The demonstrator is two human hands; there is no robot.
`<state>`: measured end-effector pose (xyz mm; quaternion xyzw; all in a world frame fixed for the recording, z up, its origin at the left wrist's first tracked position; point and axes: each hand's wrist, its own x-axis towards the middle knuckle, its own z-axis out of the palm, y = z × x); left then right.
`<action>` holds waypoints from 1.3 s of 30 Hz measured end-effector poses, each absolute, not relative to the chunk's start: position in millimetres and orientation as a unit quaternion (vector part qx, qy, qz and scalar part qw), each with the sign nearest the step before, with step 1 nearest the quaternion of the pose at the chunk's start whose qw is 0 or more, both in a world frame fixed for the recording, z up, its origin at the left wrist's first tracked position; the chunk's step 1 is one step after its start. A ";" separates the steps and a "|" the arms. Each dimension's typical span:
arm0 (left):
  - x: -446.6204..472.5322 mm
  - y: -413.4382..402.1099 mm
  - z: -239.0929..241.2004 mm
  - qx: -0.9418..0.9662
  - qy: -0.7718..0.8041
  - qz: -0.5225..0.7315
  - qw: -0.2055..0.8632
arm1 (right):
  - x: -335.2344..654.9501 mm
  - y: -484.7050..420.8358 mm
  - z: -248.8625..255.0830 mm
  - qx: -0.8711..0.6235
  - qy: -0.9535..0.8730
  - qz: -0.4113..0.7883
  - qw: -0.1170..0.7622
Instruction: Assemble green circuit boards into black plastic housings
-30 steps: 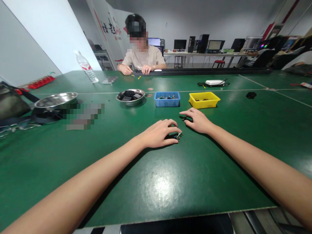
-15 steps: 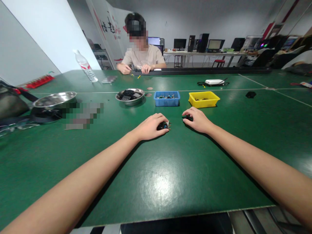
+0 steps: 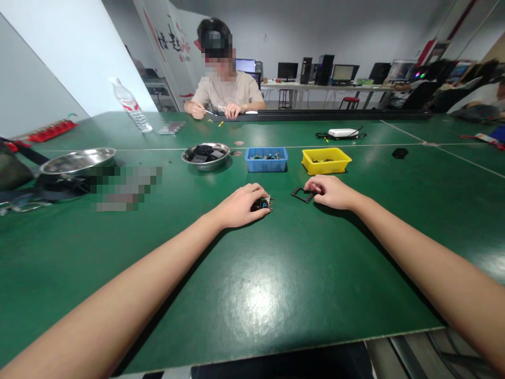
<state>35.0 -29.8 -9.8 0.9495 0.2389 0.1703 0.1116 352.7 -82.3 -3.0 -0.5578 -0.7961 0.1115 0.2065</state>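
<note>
My left hand (image 3: pixel 246 204) rests on the table, its fingers curled over a small electronic module (image 3: pixel 260 203) with a black body, a blue part and metal pins pointing right. Much of that module is hidden under the palm. To the right, my right hand (image 3: pixel 329 191) pinches the right side of a thin black rectangular frame (image 3: pixel 303 199), which lies low over the green tabletop with its middle open. Beyond the hands stand a blue bin (image 3: pixel 267 166) of small metal-looking parts and a yellow bin (image 3: pixel 325 167) with dark bits inside.
A steel bowl (image 3: pixel 205 164) of black parts stands left of the blue bin, with another steel bowl (image 3: pixel 59 167) farther left. A white device (image 3: pixel 342 133) with black cable and a black piece (image 3: pixel 400 153) lie right. Across the table (image 3: pixel 244 295) a person (image 3: pixel 231 89) works.
My right hand has drawn back slightly right, and the black frame, mostly covered before, now shows between its fingertips. My left hand keeps its hold on the module. The view has shifted slightly.
</note>
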 end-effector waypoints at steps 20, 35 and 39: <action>35.5 -28.8 -8.6 0.952 0.239 0.159 0.102 | 311.6 -85.2 -15.9 -0.540 -0.775 0.102 0.312; 35.3 -30.1 -7.6 0.952 0.235 0.166 0.106 | 354.0 -94.8 25.8 -0.531 -0.777 0.250 0.229; 36.3 -30.0 -7.6 0.952 0.235 0.164 0.104 | 356.0 -93.8 24.9 -0.511 -0.783 0.310 0.172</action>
